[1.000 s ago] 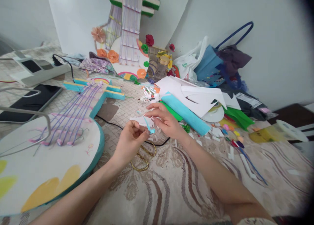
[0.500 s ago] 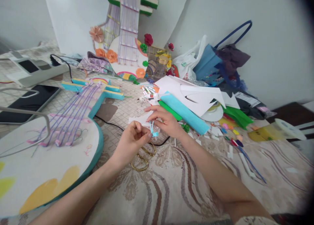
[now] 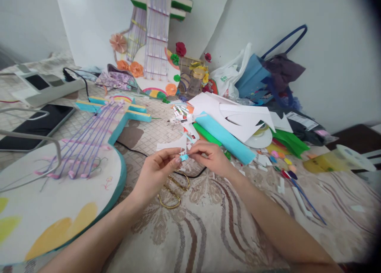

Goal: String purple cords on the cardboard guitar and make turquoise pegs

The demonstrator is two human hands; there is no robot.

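Between my hands is a small light-blue paper piece [image 3: 184,157] with thin strips standing up from it. My left hand [image 3: 160,166] pinches it at its left side, thumb and forefinger together. From the right, my right hand [image 3: 210,157] meets the same piece with its fingers closed at the tips. Gold-handled scissors [image 3: 171,204] lie on the cloth just below, their blades hidden. Behind my fingers are a white hot glue gun [image 3: 190,129] and a strip of white paper [image 3: 172,145].
A cardboard guitar with purple strings [image 3: 117,168] lies at left, beside a tablet [image 3: 38,124]. A rolled blue paper [image 3: 228,138] and white card sheets [image 3: 244,113] lie at right, with paper scraps [image 3: 263,160]. Another decorated guitar [image 3: 156,62] stands at the back.
My right hand has come down and its fingers have closed in on the blue paper piece. The glue gun behind is now more visible. My left hand has shifted slightly.
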